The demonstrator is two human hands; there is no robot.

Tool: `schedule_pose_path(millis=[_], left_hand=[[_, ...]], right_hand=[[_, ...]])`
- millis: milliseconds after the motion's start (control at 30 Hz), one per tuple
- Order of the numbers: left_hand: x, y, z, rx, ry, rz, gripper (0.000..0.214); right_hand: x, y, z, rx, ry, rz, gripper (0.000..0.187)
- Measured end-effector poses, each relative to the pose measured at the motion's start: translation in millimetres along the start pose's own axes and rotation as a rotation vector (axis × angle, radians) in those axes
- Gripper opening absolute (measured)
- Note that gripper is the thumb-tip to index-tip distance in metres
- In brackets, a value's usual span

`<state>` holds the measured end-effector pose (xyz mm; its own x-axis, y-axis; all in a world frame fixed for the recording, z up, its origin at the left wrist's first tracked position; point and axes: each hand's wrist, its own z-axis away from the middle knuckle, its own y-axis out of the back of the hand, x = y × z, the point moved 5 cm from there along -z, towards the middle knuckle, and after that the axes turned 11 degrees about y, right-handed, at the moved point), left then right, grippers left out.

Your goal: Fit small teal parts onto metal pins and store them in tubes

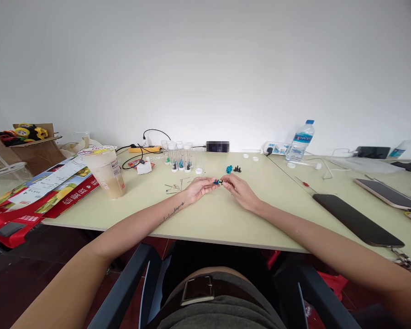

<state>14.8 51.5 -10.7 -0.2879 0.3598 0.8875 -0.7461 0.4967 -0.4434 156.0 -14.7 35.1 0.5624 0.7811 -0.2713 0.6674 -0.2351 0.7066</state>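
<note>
Bench (205, 224) with pale, smooth top, your two hands meeting above its middle. Your left hand (199, 188) is nearly closed, thumb and fingers pinching a small blue-and-black piece (218, 182); the fingertips partly cover it, so its full shape cannot be made out. Your right hand (240, 191) has its fingers bent and drawn together at the piece's right end; whether they grip or merely touch it, you cannot tell. Just beyond lie knobbly blue parts (229, 169) beside black parts (237, 169). Thin metal rods (173, 188) lie beyond your left forearm, too fine to identify. Behind them stand clear cylindrical tubes (188, 155) with white caps, their dark contents indistinct. A display (218, 146) near the wall is partly pixelated. At far left, a transparent cup (12, 172) is partly hidden.
</note>
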Motion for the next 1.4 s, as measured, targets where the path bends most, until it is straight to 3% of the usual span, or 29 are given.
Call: schedule_pose_path(millis=[633,1233,1400], left_hand=[[-2,-6.1,4,-0.102,0.056,-0.012,0.018],[3,-9.7,5,-0.096,-0.049,-0.03,0.014],[4,-10.5,6,-0.098,-0.055,-0.028,0.016]], right_hand=[[0,5,2,0.08,-0.007,-0.061,0.024],[5,6,-1,0.041,-0.091,-0.214,0.03],[8,8,0,0.089,-0.108,-0.225,0.033]])
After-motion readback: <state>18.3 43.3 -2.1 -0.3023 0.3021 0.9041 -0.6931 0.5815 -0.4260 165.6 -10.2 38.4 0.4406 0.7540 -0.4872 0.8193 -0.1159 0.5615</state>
